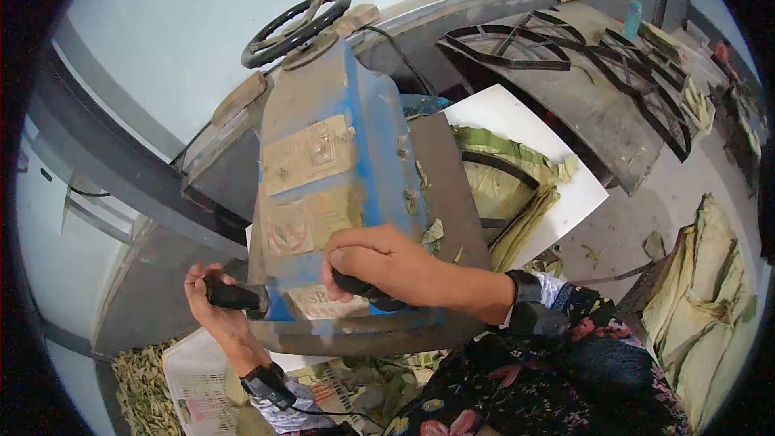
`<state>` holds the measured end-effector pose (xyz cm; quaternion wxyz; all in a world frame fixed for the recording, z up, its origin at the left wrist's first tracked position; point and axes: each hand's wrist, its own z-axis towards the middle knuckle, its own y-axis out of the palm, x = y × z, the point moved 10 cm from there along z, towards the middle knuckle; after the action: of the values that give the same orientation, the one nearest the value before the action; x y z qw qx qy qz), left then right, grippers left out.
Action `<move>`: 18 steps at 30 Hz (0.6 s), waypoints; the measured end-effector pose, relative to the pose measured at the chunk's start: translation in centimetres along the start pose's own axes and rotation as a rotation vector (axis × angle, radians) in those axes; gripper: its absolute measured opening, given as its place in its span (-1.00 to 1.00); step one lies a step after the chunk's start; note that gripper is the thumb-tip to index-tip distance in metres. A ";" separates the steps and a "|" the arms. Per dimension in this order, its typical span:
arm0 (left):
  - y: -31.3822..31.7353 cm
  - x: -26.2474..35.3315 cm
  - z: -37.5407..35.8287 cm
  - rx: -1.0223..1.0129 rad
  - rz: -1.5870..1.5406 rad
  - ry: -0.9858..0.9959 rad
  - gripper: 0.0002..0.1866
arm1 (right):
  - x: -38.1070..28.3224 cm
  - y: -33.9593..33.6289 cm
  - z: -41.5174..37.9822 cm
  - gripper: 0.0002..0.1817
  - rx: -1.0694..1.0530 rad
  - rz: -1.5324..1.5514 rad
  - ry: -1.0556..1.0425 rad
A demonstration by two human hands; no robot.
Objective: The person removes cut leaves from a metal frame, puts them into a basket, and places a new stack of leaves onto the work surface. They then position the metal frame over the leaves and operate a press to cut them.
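Note:
A dusty blue press machine with worn labels fills the middle, its two black handles at the near end. My right hand is closed around the right black handle. On the other side, the fingers of my left hand curl around the left black handle. Right of the machine's head, a stack of dry greenish leaves lies on a white board. A dark curved metal cutting die rests on the leaves, partly hidden under the machine's head.
A black handwheel tops the machine. Several dark metal cutting dies lie on a grey table with a teal bottle. More leaf bundles stand at right. Leaf scraps and a white crate are below left.

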<state>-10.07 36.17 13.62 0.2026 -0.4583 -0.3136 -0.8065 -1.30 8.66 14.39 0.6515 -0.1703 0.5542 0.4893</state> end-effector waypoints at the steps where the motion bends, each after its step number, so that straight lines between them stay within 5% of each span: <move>1: -0.3 0.1 0.2 0.012 -0.018 -0.002 -0.68 | -0.1 0.1 0.1 -0.74 0.012 -0.022 0.018; 9: 1.5 2.3 -2.0 0.196 0.080 -0.002 -0.63 | -3.6 -0.9 -0.8 -0.66 -0.064 -0.125 -0.095; 14: 7.3 3.7 -5.7 0.040 -0.077 -0.078 -0.60 | -6.9 -5.5 -3.8 -0.49 0.057 -0.271 -0.031; 18: 10.5 3.6 -6.4 -0.094 -0.029 -0.067 -0.57 | -8.9 -9.1 -5.2 -0.54 0.192 -0.255 0.017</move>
<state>-9.35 23.99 17.63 0.1584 -0.4894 -0.2886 -0.8075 4.13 -3.50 17.72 0.7168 -0.1805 0.5779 0.3459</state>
